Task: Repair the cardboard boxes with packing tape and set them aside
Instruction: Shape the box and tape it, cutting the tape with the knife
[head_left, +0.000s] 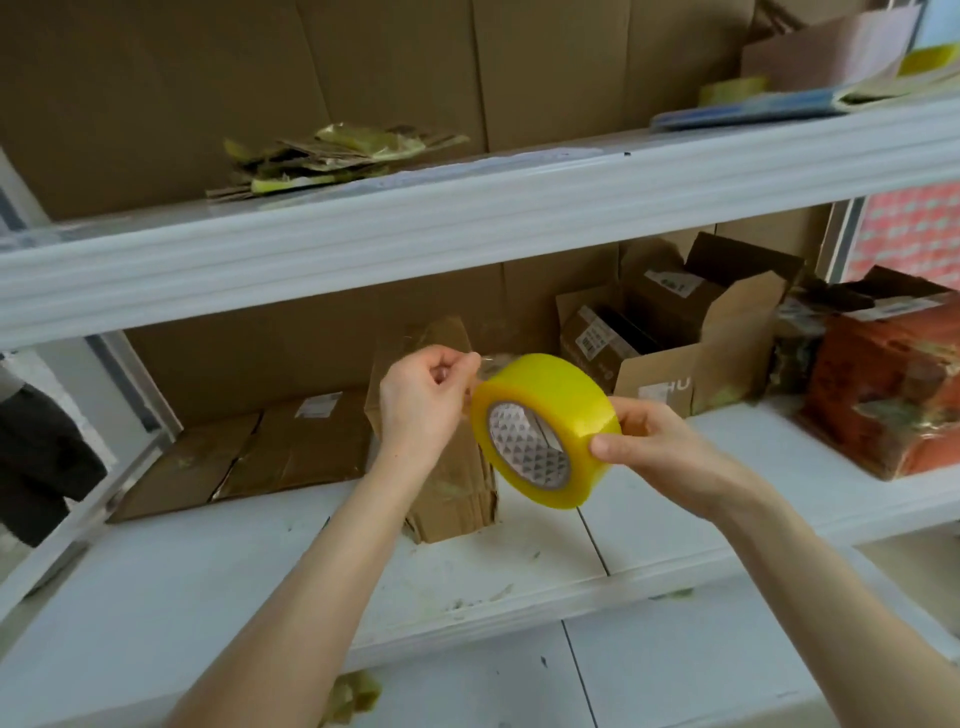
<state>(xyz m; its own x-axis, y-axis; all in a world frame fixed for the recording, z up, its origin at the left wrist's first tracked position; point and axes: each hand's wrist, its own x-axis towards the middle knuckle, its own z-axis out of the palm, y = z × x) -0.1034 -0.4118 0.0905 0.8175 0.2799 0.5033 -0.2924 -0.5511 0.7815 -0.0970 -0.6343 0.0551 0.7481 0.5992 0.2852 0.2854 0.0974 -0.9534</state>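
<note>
right hand (655, 441) fingers grip tape roll (545, 426); left hand (423, 402) pinches its end

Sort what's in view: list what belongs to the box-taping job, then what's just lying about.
Job in hand:
tape roll, held by the right hand
loose end of the tape, pinched by the left hand
folded box standing behind the roll
flat boxes
open boxes

Lying about:
tape scraps on the upper shelf
blue papers
dark cloth at left
</note>
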